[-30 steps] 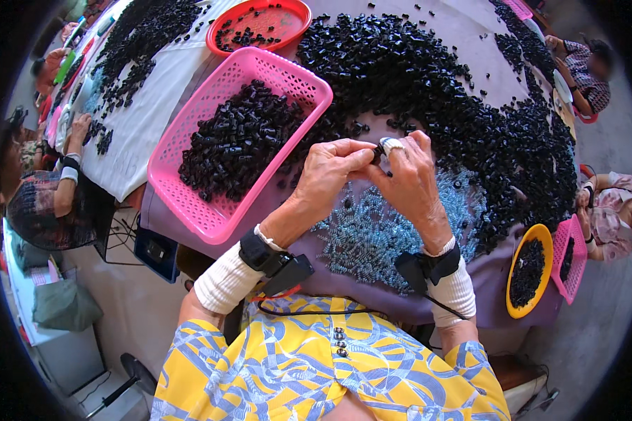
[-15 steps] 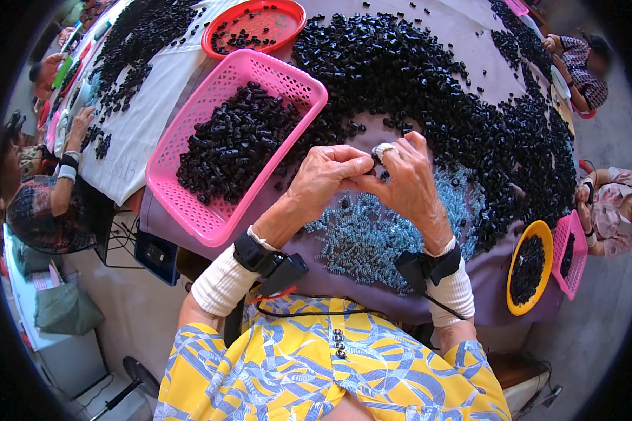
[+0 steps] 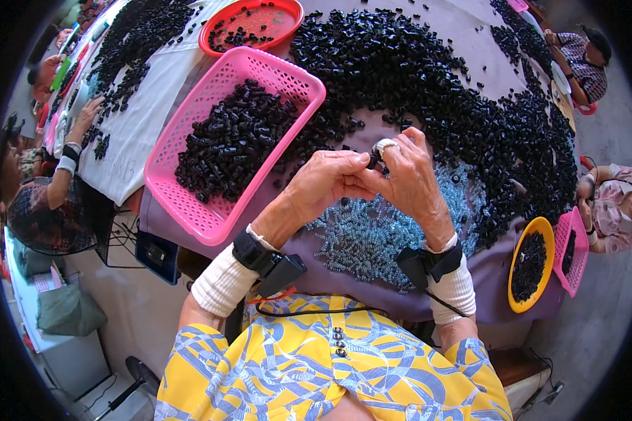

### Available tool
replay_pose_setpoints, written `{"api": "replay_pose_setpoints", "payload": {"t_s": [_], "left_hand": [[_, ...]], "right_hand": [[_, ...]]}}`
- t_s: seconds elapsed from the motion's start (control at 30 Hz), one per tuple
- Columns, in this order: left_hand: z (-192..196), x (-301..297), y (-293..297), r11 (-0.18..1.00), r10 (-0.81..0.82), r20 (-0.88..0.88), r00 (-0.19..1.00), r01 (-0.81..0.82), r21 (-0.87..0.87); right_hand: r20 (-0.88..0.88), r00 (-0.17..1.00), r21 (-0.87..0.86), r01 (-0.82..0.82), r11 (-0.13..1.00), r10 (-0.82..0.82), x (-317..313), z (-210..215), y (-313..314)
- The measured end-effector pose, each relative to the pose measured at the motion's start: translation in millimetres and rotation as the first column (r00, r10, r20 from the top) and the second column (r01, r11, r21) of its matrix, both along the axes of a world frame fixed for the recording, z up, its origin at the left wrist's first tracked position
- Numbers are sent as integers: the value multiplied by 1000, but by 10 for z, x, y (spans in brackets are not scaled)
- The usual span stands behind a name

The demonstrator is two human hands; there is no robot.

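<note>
My left hand (image 3: 319, 186) and my right hand (image 3: 412, 181) meet above the near part of the table, fingertips pinched together. Between them shows a sliver of a small black plastic piece (image 3: 376, 166); the fingers cover most of it. A white wrap circles one finger of my right hand. Just below the hands spreads a heap of small pale-blue metal springs (image 3: 369, 245). Beyond them lies a wide heap of loose black plastic pieces (image 3: 393, 67). To the left of my left hand, a pink perforated basket (image 3: 163, 151) holds many longer black pieces.
A red round tray (image 3: 288, 28) with a few black pieces stands behind the basket. At the right table edge are a yellow bowl (image 3: 515, 303) and a small pink basket (image 3: 578, 270), both with black pieces. Other people sit at left and right. Cables hang from my wrist straps.
My hands stay together with only small finger shifts; my left fingers curl in more beneath the thumb. At the left, another person's hand has moved slightly over the white cloth.
</note>
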State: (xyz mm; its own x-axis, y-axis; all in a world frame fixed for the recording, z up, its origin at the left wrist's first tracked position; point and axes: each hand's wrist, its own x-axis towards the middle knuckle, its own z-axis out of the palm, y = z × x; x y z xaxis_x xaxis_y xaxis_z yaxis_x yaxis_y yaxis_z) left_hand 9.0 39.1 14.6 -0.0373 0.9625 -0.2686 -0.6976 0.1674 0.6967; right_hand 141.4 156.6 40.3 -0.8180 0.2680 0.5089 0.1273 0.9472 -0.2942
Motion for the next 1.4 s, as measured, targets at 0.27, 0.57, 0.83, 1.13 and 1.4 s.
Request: {"api": "replay_pose_setpoints", "payload": {"t_s": [0.27, 0.57, 0.83, 1.13, 1.4], "left_hand": [[-5, -26, 20, 998, -42, 23, 999, 43, -51], [8, 0, 75, 999, -46, -74, 996, 45, -20], [130, 18, -12, 979, 138, -445, 885, -189, -73], [1582, 392, -432, 481, 473, -143, 869, -119, 869], [1556, 581, -701, 499, 474, -124, 872, -150, 854]], "right_hand": [[8, 999, 1, -38, 999, 38, 21, 6, -5], [-26, 998, -41, -51, 998, 50, 39, -27, 18], [-8, 999, -24, -40, 999, 40, 47, -48, 25], [31, 999, -97, -40, 994, 43, 32, -76, -30], [126, 988, -135, -73, 988, 90, -86, -144, -136]]}}
